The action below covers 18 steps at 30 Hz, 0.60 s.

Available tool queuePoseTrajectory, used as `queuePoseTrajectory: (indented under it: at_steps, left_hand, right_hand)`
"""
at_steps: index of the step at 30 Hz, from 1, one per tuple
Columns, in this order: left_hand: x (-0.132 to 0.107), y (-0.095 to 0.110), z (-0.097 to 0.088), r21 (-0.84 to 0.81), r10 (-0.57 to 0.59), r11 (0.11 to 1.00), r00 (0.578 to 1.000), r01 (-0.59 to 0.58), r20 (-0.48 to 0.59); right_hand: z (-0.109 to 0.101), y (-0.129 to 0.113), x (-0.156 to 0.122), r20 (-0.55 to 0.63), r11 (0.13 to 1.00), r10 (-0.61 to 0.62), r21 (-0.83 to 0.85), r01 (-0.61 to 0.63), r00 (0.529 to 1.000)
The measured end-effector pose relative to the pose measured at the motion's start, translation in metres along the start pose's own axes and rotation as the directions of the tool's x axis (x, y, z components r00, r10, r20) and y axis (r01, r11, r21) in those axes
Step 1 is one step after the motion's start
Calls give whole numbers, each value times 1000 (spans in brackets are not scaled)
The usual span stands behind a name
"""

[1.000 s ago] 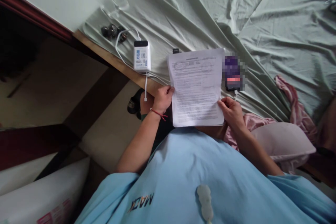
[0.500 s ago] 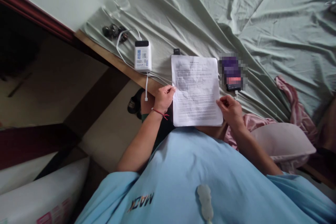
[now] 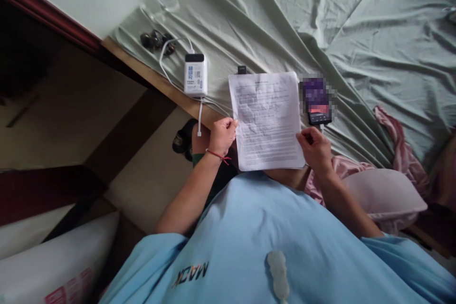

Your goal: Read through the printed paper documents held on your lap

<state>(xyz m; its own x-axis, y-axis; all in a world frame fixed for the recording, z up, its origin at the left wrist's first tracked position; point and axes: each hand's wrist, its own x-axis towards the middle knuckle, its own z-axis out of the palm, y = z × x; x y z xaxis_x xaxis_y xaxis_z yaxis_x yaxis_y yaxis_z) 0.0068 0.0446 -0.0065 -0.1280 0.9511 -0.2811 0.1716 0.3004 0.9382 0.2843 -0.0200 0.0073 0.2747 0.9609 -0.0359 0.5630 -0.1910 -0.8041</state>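
At the bed's edge, my left hand [image 3: 221, 136] and right hand [image 3: 315, 148] raised with forearms converging, fingers pinching the printed sheet [image 3: 267, 119] by its side margins.

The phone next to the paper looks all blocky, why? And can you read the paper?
Head view: the phone is covered by a mosaic of blurred squares, so its screen is hidden. The paper, held by the left hand and right hand, shows print too small and soft to read. Light is dim and even.
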Motion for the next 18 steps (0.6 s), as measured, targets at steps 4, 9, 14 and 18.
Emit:
queuePoseTrajectory:
  at_steps: [4,9,14,18]
  left_hand:
    - [0,-8,-4,121,105,987,994,-107,24]
    - [0,-12,-3,133,113,984,993,-117,34]
    - [-1,-10,-2,103,82,991,997,-83,14]
    - [0,-12,-2,96,99,990,994,-103,47]
  right_hand:
    - [1,4,0,13,1000,-12,-24,13,1000]
    - [2,6,0,3,998,8,-64,-8,1000]
    - [2,4,1,-18,998,20,-52,-21,1000]
    - [1,3,1,-13,998,-1,-68,0,1000]
